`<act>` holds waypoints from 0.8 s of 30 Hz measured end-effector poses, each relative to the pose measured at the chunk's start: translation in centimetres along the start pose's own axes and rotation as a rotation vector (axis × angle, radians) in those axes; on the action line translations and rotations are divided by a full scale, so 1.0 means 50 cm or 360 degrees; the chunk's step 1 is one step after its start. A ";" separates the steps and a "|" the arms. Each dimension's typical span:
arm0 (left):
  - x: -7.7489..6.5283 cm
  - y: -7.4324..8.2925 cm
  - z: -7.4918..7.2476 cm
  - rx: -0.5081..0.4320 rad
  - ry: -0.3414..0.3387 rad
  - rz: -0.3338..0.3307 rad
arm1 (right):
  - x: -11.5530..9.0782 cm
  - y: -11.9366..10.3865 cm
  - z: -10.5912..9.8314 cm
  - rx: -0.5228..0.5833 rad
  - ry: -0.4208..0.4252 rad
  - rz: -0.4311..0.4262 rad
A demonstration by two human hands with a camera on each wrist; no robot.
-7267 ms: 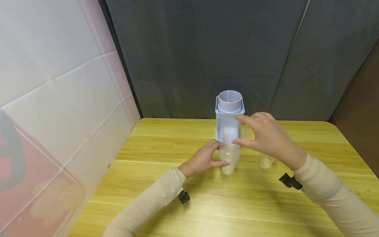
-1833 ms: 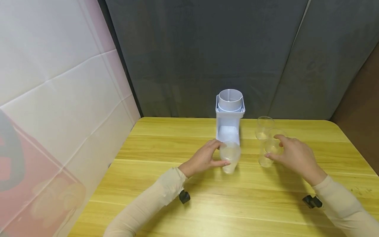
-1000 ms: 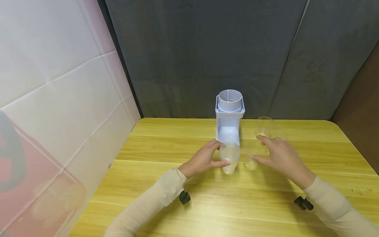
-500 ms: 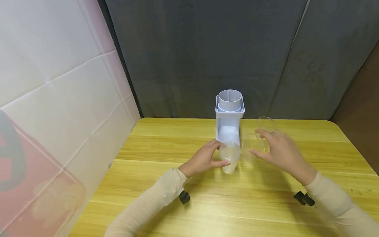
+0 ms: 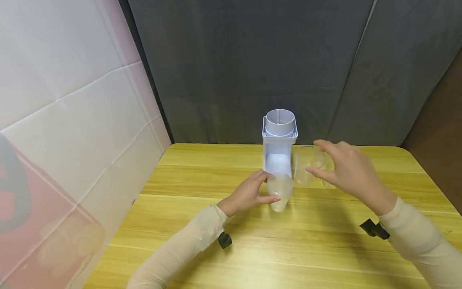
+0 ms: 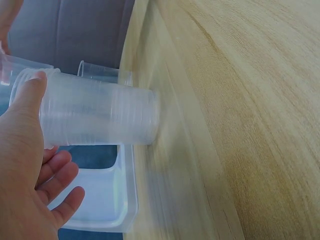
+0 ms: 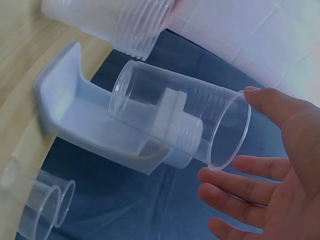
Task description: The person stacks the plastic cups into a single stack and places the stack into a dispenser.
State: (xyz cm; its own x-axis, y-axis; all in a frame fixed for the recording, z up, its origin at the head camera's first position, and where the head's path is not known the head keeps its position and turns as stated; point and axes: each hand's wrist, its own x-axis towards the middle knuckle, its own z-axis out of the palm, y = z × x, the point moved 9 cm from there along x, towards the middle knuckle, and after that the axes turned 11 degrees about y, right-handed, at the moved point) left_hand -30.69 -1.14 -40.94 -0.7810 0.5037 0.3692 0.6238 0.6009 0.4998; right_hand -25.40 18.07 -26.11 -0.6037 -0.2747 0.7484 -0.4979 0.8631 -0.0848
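My left hand (image 5: pixel 249 190) grips a stack of nested clear plastic cups (image 5: pixel 280 186) near its rim, thumb and fingers on opposite sides. In the left wrist view the stack (image 6: pixel 100 110) stands with its base at the tabletop. My right hand (image 5: pixel 348 168) pinches a single clear plastic cup (image 7: pixel 150 95) by the rim, just right of the pale holder. That cup hangs upright above the table, as the right wrist view shows. Behind the right hand, two more clear cups (image 7: pixel 42 210) stand on the table, partly hidden in the head view.
A pale blue-white plastic holder (image 5: pixel 277 146) with a round tube on top stands at the table's back, directly behind the stack. A dark cloth (image 5: pixel 231 72) hangs behind the wooden table (image 5: pixel 252 249); a white printed sheet (image 5: pixel 72 120) hangs at the left.
Earlier the right hand was over the stack, then among the cups at the right. Since then it has brought one cup leftward and raised it beside the holder. The left hand has stayed put.
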 end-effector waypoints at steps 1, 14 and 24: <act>0.000 0.000 0.000 0.0002 -0.0001 -0.0001 | 0.003 -0.001 -0.002 -0.0001 -0.0001 -0.0003; 0.000 -0.001 0.000 -0.0030 -0.0005 0.0008 | 0.026 -0.025 -0.002 0.0042 -0.0084 0.0072; 0.003 -0.001 0.001 -0.0036 -0.0010 0.0029 | 0.045 -0.080 0.014 0.0130 -0.0054 -0.0068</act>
State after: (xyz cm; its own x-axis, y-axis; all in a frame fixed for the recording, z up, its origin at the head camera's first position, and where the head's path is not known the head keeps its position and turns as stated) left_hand -30.83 -1.07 -40.95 -0.7693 0.5185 0.3733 0.6370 0.5774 0.5107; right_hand -25.20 13.69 -24.57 -0.6006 -0.3259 0.7301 -0.5719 0.8133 -0.1074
